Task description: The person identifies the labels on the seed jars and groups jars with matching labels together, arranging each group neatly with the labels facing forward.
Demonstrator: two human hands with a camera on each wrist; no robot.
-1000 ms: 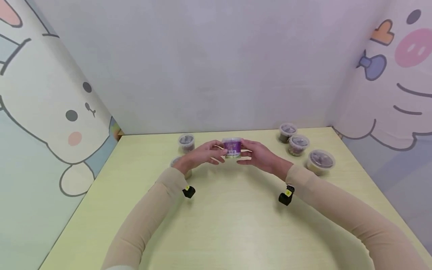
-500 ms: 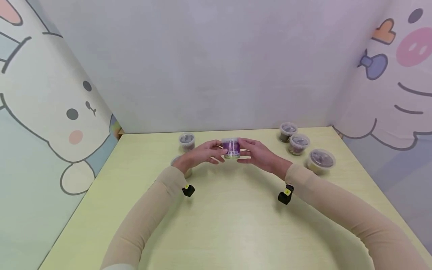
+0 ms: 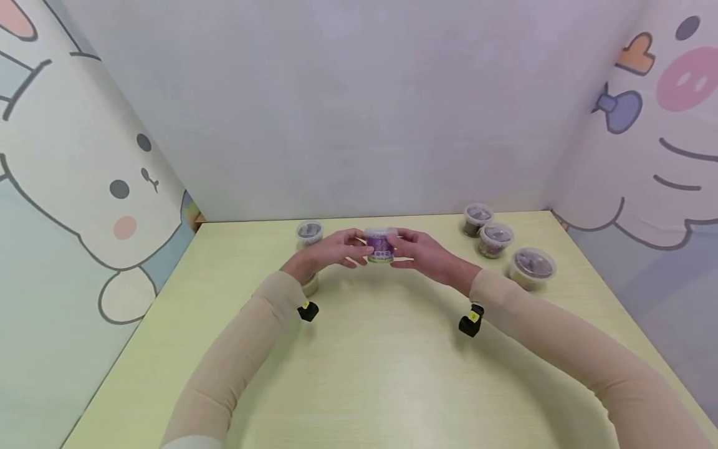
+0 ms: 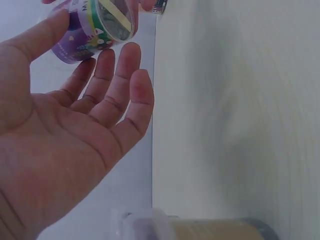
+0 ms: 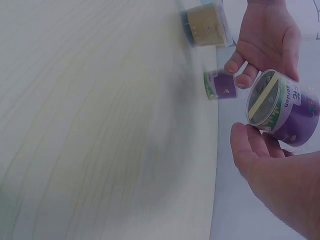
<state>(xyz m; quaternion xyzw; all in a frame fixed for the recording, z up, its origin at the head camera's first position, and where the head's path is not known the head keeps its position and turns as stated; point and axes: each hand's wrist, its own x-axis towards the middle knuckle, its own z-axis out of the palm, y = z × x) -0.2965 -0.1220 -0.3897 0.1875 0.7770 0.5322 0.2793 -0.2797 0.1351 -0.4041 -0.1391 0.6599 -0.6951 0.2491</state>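
Observation:
A small round plastic tub [image 3: 379, 246] with a clear lid and a purple printed label is held up over the far part of the table, between both hands. My left hand [image 3: 335, 248] holds its left side, the thumb on the label and the fingers below it. From the right, my right hand [image 3: 430, 257] grips it with the thumb across the label. In the right wrist view, the tub's dark base [image 5: 264, 97] faces the camera, crossed by a pale yellow strip. The fingers [image 5: 246, 145] of the right hand support it from beneath.
Two lidded tubs stand on the left, one at the back [image 3: 310, 232] and one with a tan label [image 5: 206, 25], partly hidden by my left wrist. Three more, one dark [image 3: 478, 219], one purple [image 3: 496, 241] and a wider one [image 3: 533, 269], stand at the right of the table [image 3: 381, 362].
The tub has turned between my fingers, so a different part of its label faces the head camera. Both hands have shifted slightly left, and the right thumb now lies over the label.

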